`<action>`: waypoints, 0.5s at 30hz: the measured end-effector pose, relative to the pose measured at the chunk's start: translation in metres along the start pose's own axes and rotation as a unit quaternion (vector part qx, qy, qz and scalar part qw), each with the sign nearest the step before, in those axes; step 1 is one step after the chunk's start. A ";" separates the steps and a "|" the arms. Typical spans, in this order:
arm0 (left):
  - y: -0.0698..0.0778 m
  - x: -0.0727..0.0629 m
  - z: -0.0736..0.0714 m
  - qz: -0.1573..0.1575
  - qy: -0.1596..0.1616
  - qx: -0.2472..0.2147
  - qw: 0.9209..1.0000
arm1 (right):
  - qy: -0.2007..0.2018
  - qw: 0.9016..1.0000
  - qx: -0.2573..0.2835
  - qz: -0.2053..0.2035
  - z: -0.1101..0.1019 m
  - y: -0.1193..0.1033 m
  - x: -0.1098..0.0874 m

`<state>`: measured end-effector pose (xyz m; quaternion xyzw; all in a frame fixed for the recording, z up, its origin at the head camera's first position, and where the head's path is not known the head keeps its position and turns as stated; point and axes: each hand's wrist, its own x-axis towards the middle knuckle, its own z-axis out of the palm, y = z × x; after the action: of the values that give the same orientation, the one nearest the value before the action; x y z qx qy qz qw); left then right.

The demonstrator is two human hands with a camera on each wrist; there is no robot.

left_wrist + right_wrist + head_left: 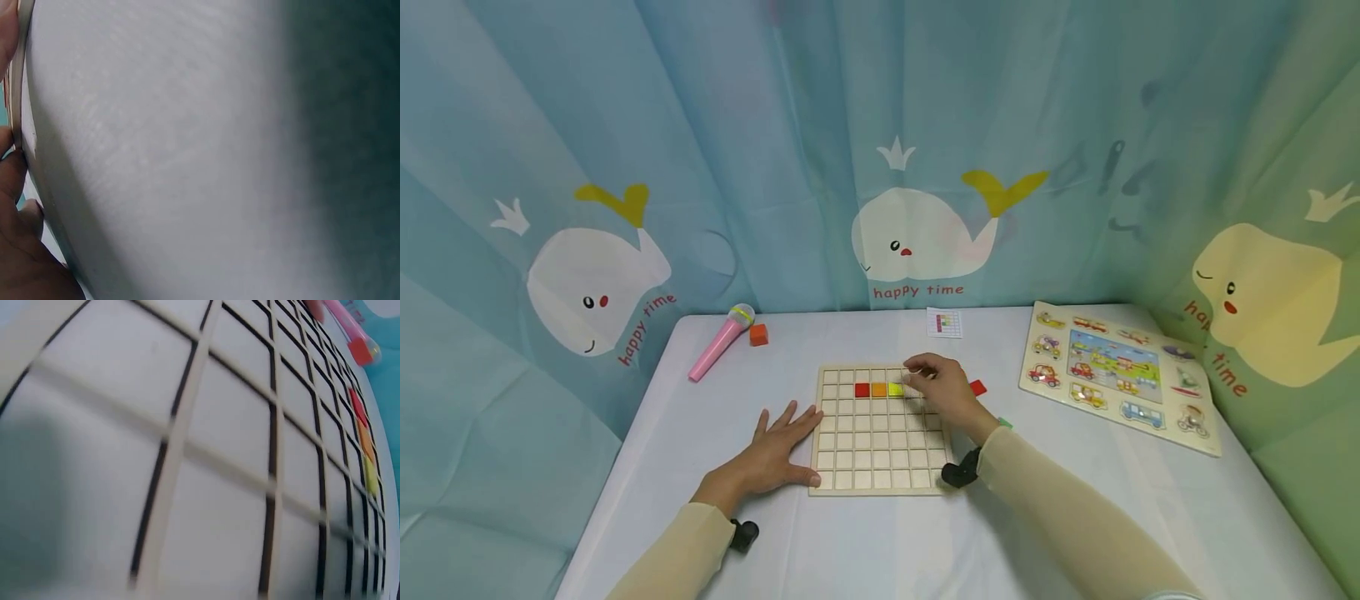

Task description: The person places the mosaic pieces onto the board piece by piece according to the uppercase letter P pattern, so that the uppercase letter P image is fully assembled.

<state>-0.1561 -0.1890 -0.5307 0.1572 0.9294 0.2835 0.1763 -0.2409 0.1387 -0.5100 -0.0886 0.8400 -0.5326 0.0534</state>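
A wooden grid board (880, 491) lies on the white table. Red (862, 390), orange (879, 390) and yellow (896, 389) square tiles sit side by side in one of its upper rows. My left hand (767, 458) rests with spread fingers at the board's left edge, thumb at the lower corner. Over the upper right cells, my right hand (947, 390) has its bent fingers and thumb just right of the yellow tile; I cannot tell whether they pinch anything. In the right wrist view the same yellow tile (370, 475) shows at the far side.
Beside the right forearm lie a red piece (977, 388) and a partly hidden green piece (1004, 423). A small printed grid card (944, 323) is behind the board. At back left are a pink toy microphone (721, 342) and an orange-red cube (759, 335); at right, a vehicle puzzle board (1120, 375).
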 end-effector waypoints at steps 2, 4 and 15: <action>0.000 0.000 0.000 0.000 0.001 0.001 1.000 | 0.018 1.000 -0.009 0.002 -0.011 0.004 -0.003; 0.001 -0.001 0.000 -0.001 0.003 -0.002 1.000 | 0.037 0.999 -0.020 0.010 -0.023 0.009 -0.006; 0.001 -0.002 -0.003 0.001 -0.007 -0.006 1.000 | 0.067 0.990 -0.101 0.071 -0.075 0.040 -0.024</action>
<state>-0.1550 -0.1902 -0.5275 0.1593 0.9264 0.2881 0.1830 -0.2344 0.2267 -0.5144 0.0019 0.8954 -0.4445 0.0255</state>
